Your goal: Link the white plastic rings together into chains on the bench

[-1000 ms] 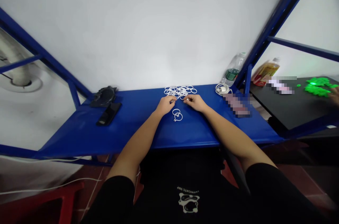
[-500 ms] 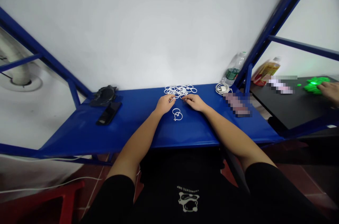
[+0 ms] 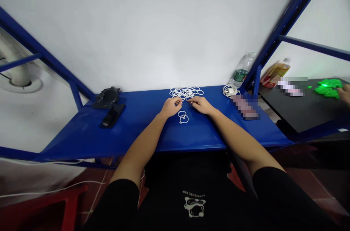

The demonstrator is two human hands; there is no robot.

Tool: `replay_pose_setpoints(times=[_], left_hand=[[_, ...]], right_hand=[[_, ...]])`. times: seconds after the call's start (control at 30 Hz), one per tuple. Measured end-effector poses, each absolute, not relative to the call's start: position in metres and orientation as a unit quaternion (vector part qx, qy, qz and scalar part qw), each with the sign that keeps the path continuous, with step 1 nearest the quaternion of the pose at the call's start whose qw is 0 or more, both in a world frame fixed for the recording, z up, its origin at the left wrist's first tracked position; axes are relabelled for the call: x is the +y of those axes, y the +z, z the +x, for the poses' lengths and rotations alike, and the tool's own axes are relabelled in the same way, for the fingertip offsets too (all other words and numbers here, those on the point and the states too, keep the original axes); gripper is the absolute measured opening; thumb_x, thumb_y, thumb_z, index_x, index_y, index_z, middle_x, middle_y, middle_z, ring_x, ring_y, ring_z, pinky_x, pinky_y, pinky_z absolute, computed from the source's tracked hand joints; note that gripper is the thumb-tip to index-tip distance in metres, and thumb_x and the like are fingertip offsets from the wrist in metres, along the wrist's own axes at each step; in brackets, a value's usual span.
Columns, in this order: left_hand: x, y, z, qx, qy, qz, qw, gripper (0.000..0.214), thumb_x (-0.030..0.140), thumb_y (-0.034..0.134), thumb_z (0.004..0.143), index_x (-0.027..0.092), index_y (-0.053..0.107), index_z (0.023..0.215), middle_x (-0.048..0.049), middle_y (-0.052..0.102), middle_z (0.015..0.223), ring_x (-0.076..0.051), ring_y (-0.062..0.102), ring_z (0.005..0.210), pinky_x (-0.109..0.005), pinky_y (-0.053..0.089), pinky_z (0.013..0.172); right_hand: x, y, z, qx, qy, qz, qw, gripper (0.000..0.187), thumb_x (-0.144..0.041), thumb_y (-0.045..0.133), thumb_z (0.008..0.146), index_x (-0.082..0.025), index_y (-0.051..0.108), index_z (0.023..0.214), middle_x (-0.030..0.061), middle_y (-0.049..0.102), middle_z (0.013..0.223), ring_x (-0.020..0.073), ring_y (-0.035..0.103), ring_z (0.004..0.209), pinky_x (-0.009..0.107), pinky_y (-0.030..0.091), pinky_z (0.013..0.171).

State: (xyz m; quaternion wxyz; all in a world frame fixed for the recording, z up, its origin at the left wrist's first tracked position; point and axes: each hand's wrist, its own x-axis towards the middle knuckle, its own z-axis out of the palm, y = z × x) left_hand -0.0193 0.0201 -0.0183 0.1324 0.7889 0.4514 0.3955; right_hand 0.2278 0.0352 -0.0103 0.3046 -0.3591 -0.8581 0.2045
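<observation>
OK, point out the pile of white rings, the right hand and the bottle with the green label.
Pile of white rings [image 3: 188,93]: head view, middle of the pile.
Right hand [image 3: 202,105]: head view, back of the hand.
Bottle [image 3: 240,75]: head view, green label.

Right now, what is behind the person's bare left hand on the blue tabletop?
Behind the left hand, a pile of thin, overlapping white rings lies on the blue tabletop. Whatever is under the hand is covered and cannot be seen.
</observation>
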Motion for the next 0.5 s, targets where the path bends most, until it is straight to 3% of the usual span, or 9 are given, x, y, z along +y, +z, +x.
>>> replay_pose_setpoints(times=[0.33, 0.5], left_hand=[[0.0185, -0.016, -0.0191, 0.451, 0.4, 0.79, 0.111, 0.018, 0.01, 0.066, 0.08, 0.021, 0.076, 0.092, -0.001, 0.079, 0.085, -0.017, 0.073, 0.077, -0.029, 0.057, 0.077], [0.0164, -0.0134, -0.0185, 0.445, 0.396, 0.795, 0.113, 0.02, 0.008, 0.064, 0.079, 0.021, 0.077, 0.087, -0.0008, 0.08, 0.087, -0.017, 0.072, 0.077, -0.029, 0.057, 0.077]], right_hand=[[0.0338, -0.0092, 0.2281, -0.858, 0.199, -0.363, 0.304, 0.039, -0.012, 0.054, 0.09, -0.017, 0.08, 0.119, 0.009, 0.08, 0.109, 0.0222, 0.073, 0.098, 0.035, 0.055, 0.094], [0.0336, -0.0061, 0.2286, -0.854, 0.187, -0.385, 0.295, 0.035, -0.011, 0.056, 0.086, -0.018, 0.084, 0.105, 0.0077, 0.082, 0.105, 0.0229, 0.074, 0.096, 0.034, 0.055, 0.091]])
